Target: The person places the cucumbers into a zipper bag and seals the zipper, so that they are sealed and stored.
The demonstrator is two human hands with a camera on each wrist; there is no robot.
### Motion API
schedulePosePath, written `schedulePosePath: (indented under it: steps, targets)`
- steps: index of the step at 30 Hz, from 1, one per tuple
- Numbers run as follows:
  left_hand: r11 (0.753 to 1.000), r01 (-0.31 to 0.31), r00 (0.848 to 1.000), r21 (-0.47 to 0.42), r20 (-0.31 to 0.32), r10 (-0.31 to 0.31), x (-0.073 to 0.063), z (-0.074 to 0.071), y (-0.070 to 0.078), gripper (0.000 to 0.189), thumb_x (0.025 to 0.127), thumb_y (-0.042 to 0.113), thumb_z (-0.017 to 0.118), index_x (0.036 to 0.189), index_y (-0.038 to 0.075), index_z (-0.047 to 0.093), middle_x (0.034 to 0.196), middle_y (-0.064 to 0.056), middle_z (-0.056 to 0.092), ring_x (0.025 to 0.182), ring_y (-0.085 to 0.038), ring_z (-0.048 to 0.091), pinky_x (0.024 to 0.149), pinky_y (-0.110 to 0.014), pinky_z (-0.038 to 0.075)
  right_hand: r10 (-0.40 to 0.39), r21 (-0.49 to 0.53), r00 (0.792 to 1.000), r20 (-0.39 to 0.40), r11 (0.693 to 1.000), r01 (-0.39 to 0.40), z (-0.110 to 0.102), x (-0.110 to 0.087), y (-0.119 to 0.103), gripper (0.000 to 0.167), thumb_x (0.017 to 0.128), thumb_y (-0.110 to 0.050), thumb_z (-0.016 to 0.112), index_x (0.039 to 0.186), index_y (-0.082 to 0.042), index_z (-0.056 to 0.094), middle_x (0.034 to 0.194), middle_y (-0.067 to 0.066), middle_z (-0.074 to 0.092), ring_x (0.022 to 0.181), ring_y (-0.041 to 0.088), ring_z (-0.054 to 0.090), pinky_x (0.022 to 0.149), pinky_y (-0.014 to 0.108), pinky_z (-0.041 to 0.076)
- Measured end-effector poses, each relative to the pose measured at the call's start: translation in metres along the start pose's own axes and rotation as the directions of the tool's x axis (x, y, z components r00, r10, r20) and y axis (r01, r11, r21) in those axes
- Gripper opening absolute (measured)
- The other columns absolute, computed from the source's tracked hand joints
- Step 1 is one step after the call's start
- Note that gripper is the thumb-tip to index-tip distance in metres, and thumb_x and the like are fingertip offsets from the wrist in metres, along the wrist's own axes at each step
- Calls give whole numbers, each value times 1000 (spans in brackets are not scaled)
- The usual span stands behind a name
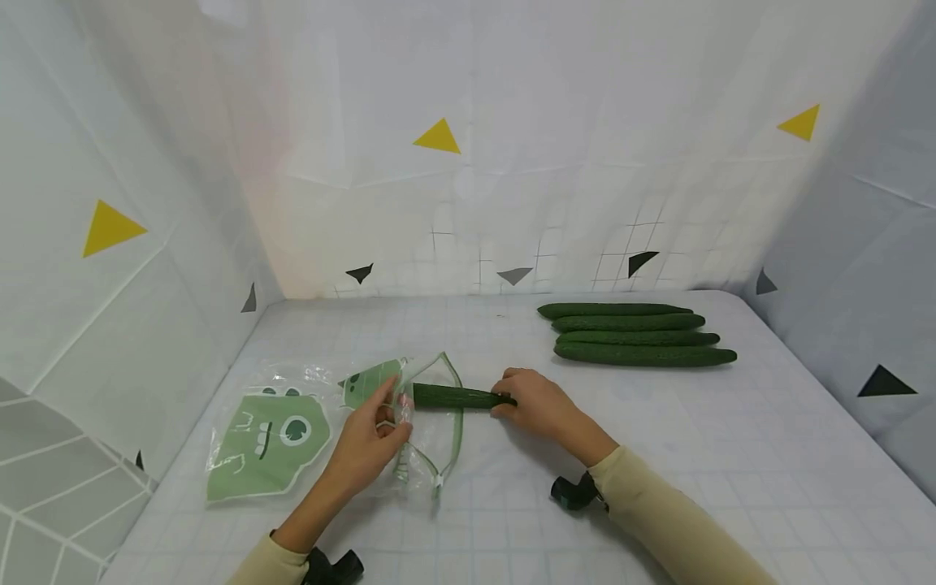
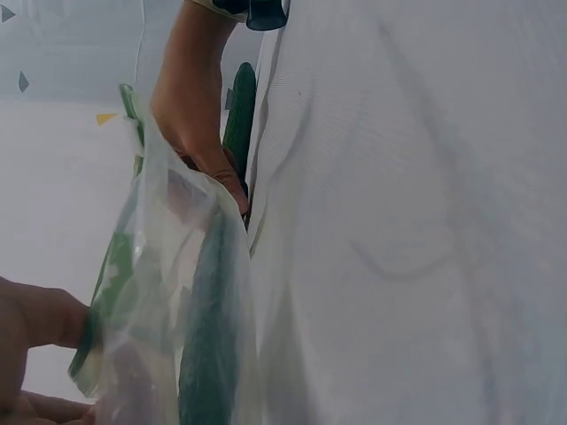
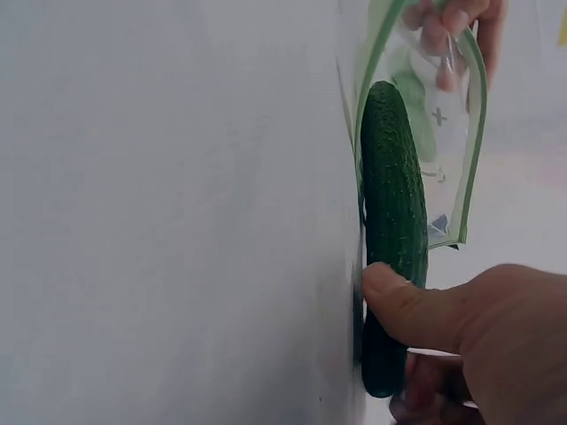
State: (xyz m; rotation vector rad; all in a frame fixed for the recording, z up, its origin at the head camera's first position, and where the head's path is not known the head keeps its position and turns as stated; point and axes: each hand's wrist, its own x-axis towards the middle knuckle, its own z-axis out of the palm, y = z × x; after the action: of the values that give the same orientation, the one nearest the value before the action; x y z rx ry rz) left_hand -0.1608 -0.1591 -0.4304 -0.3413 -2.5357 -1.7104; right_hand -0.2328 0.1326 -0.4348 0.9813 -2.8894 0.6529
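Note:
A clear zip bag (image 1: pixel 437 463) with green cartoon print and a green-edged mouth lies on the table, its mouth spread toward the right. My left hand (image 1: pixel 369 443) pinches the upper layer near the mouth, lifting it. One dark green cucumber (image 1: pixel 453 397) points into the bag, its far end seen through the plastic in the left wrist view. Thumb and fingers of my right hand (image 1: pixel 537 406) grip its outer end, just outside the mouth. In the right wrist view, the bumpy cucumber (image 3: pixel 394 186) passes between the parted green edges (image 3: pixel 478 133).
Several cucumbers (image 1: pixel 636 335) lie side by side at the back right of the table. A green monster print (image 1: pixel 274 445) on clear plastic spreads at the left. White cloth walls (image 1: pixel 541 203) with yellow and dark triangles enclose the back and sides.

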Motion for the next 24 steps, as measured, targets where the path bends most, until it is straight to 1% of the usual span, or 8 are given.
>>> schedulePosePath:
  steps: [3,5,6,8,10,15,19,24]
  targets:
    - [1000,2,1000,-28,8,-2,0,0,1,75,93,-5,69,159,-3,35,122,-14,62,92,-20,59,71,-25,50,-87,58,996,-28,994,88,0,0,6,19,91,-12,81,108,-3,79,91,-2,63,80,14,60,70,32,51]
    - [999,5,1000,-47,20,-4,0,0,1,73,93,-6,68,158,-4,36,122,-16,65,92,-20,60,72,-24,51,-131,69,989,-67,988,136,2,2,7,16,93,-11,79,106,-2,79,90,0,65,76,13,59,68,30,51]
    - [998,6,1000,-57,26,-5,0,0,1,72,93,-7,68,158,-5,36,122,-16,66,93,-20,61,73,-24,51,-140,72,986,-90,987,146,3,3,7,15,93,-11,79,106,-2,79,90,1,66,75,13,59,67,30,51]
    - [997,6,999,-71,41,-3,0,0,2,71,93,-9,67,157,-5,37,123,-18,66,93,-19,61,73,-24,51,-138,81,981,-133,985,149,6,6,5,15,93,-10,79,105,-1,80,90,2,68,72,12,59,65,29,50]
    - [997,-1,999,-80,49,4,0,1,2,70,93,-9,67,157,-5,38,123,-18,66,92,-19,61,73,-23,51,-112,107,980,-163,986,131,9,9,0,16,93,-10,79,106,-1,80,93,4,71,72,12,61,65,29,51]
    - [996,-19,998,-84,55,24,0,4,1,69,92,-11,66,155,-7,39,122,-20,66,91,-18,60,73,-23,50,-55,167,981,-186,982,87,19,20,-15,19,94,-12,79,108,0,80,98,7,74,74,14,64,66,29,53]
    - [997,-6,998,-75,61,11,0,5,-1,69,92,-11,66,156,-6,40,121,-18,67,90,-18,60,73,-23,50,-56,154,978,-203,984,88,30,33,-28,15,93,-14,79,103,-2,81,93,6,73,71,13,62,63,29,51]
    - [999,1,998,-51,62,2,0,4,-1,69,92,-10,66,156,-4,42,117,-15,67,88,-18,59,71,-23,49,-64,142,976,-209,985,95,37,48,-42,7,93,-13,79,95,-7,81,84,3,71,65,10,55,58,27,46]
